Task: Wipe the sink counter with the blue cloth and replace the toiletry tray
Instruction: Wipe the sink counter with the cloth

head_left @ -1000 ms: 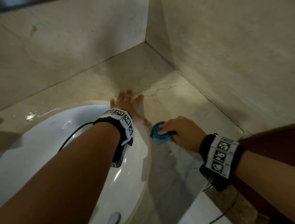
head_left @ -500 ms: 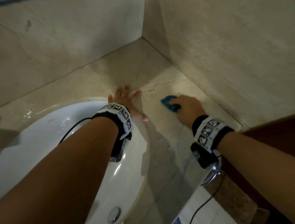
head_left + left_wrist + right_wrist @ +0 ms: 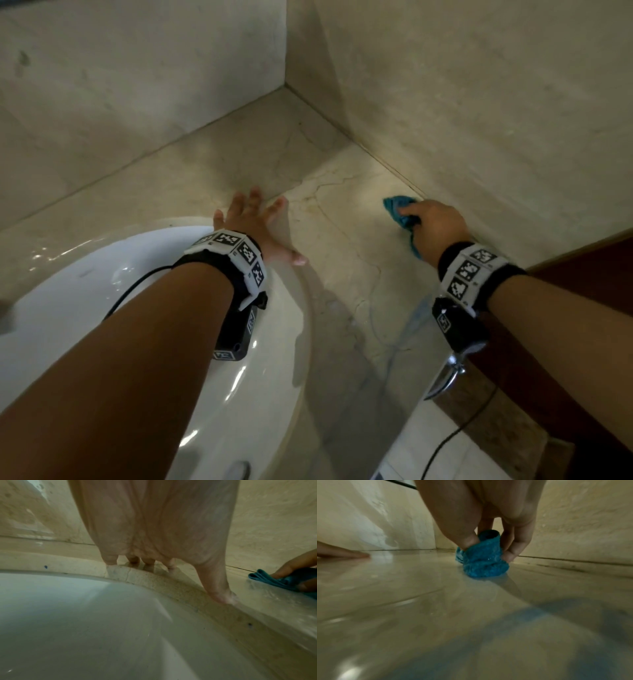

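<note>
here, blue cloth (image 3: 399,212) bunched in right hand (image 3: 436,222)

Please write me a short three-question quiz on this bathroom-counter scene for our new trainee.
1. True or false: the left hand lies flat, fingers spread, on the beige marble counter beside the white oval sink basin.
2. Which hand grips the bunched blue cloth? A) left B) right C) both
3. Fill in: the cloth sits close to the side ____.

Key
1. True.
2. B: the right hand pinches it between thumb and fingers, as the right wrist view shows.
3. wall.
</note>
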`<state>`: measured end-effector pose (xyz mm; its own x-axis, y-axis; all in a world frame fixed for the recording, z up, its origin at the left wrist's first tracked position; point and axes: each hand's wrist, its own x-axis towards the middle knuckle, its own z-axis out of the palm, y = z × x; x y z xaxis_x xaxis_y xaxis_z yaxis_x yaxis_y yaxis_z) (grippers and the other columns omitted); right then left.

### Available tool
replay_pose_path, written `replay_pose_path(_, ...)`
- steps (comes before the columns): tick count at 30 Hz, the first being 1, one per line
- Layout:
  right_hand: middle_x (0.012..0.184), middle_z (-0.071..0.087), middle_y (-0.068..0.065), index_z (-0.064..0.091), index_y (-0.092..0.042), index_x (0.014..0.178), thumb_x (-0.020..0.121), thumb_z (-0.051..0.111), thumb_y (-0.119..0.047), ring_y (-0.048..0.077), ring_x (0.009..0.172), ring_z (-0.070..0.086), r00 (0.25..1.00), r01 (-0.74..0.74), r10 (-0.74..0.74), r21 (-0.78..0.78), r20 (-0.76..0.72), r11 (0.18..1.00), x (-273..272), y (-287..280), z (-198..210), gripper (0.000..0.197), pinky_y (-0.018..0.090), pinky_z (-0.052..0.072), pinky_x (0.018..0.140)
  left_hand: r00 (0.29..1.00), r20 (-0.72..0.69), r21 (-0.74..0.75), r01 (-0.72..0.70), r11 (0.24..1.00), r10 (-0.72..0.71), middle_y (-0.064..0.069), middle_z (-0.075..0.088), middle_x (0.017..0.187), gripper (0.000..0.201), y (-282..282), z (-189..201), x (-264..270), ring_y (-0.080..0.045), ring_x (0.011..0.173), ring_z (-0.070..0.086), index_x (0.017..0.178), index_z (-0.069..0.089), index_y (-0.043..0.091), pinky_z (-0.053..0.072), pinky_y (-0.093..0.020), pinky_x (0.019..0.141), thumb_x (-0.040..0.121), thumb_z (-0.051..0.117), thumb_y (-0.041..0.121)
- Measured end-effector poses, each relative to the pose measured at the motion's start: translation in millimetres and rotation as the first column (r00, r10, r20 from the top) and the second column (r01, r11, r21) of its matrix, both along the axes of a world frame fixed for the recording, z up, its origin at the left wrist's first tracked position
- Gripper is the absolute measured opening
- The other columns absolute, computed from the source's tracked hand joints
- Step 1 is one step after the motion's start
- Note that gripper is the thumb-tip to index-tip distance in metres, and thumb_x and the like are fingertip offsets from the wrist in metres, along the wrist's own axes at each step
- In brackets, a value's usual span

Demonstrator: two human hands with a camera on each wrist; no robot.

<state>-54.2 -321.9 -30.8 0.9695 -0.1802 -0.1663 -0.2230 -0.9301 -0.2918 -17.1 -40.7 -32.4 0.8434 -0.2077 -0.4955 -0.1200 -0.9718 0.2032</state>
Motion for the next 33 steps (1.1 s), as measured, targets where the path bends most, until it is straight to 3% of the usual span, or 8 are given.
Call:
replay_pose_path(6,0.115,0.064,0.015,0.067,-0.014,0.113,0.081,0.053,0.007,0.036,0.102,0.060,0.956,-0.290,0.285,0.073,0.069,0.954,-50.6,35.6,-3.1,0.041,0.034,0.044,0.092,1.000,-0.007,0.007,0.005,1.000,-0.005,0.004,-0.020,0.158,0.116,-0.2,1.4,-0.5,-0.025,0.146,-0.014,0.148,-0.004,0.043,0.003,-0.054,0.117,0.062,0.067,0.073)
replay_pose_path(10,0.130,0.056,0.012,0.063,-0.018,0.120,0.082,0.051,0.007,0.030,0.119,0.052,0.986,-0.164,0.164,0.043,-0.003,0.986,-13.2,14.9,5.3,0.046,0.021,0.033,0.097,1.000,-0.030,0.018,0.002,1.000,-0.002,0.004,-0.020,0.158,0.116,-0.6,3.5,0.2,-0.025,0.146,-0.014,0.148,-0.006,0.044,0.003,-0.053,0.118,0.062,0.067,0.073)
replay_pose_path(13,0.136,0.050,0.012,0.058,-0.022,0.124,0.080,0.054,0.003,0.033,0.121,0.049,0.998,0.025,-0.030,-0.075,-0.062,0.997,8.0,8.1,11.3,0.051,0.031,0.037,0.102,0.999,-0.039,0.018,0.000,1.000,0.001,0.004,-0.022,0.157,0.117,-0.2,3.3,0.7,-0.025,0.146,-0.015,0.148,-0.006,0.044,0.002,-0.053,0.118,0.062,0.067,0.072)
replay_pose_path(15,0.135,0.050,0.014,0.055,-0.022,0.127,0.080,0.056,0.001,0.035,0.119,0.051,0.996,0.016,-0.026,-0.116,-0.081,0.993,7.2,22.5,11.0,0.052,0.035,0.041,0.103,0.999,-0.035,0.017,0.000,1.000,0.001,0.005,-0.021,0.157,0.117,-0.6,3.9,1.2,-0.025,0.146,-0.014,0.148,-0.004,0.045,0.003,-0.053,0.117,0.060,0.069,0.072)
replay_pose_path(21,0.121,0.060,0.009,0.062,-0.022,0.120,0.083,0.052,-0.001,0.032,0.109,0.056,0.957,-0.288,0.286,0.058,0.034,0.956,-17.2,75.3,-2.2,0.044,0.038,0.047,0.095,0.998,0.047,0.041,0.043,0.998,-0.045,-0.006,0.015,0.153,0.106,-21.3,11.8,6.4,-0.031,0.141,0.017,0.141,0.028,0.027,0.026,-0.052,0.112,0.055,0.074,0.068)
replay_pose_path(23,0.120,0.060,0.009,0.063,-0.024,0.119,0.083,0.051,0.000,0.031,0.109,0.056,0.950,-0.311,0.311,0.061,0.006,0.948,-11.2,65.3,-2.9,0.044,0.038,0.047,0.093,0.994,0.033,0.014,0.103,0.995,-0.104,-0.005,0.011,0.156,0.109,-34.0,12.2,5.8,-0.028,0.144,0.011,0.147,0.022,0.023,0.021,-0.050,0.115,0.061,0.068,0.072)
replay_pose_path(28,0.124,0.053,0.013,0.054,-0.023,0.128,0.085,0.046,0.000,0.034,0.114,0.042,0.991,-0.123,0.117,-0.124,-0.058,0.985,13.7,19.3,2.0,0.050,0.033,0.036,0.097,0.982,-0.082,0.018,0.172,0.985,-0.170,0.002,-0.018,0.158,0.111,-44.1,3.2,6.1,-0.027,0.146,-0.014,0.148,-0.001,0.044,0.005,-0.058,0.116,0.066,0.071,0.065)
replay_pose_path(33,0.132,0.046,0.018,0.046,-0.016,0.135,0.090,0.044,-0.009,0.037,0.118,0.041,0.993,-0.091,0.078,-0.156,-0.084,0.984,22.0,25.8,-7.5,0.046,0.036,0.033,0.099,0.983,-0.086,0.025,0.167,0.986,-0.165,0.004,-0.022,0.157,0.114,-42.8,-0.1,7.4,-0.026,0.146,-0.015,0.146,-0.005,0.048,0.004,-0.058,0.116,0.063,0.070,0.068)
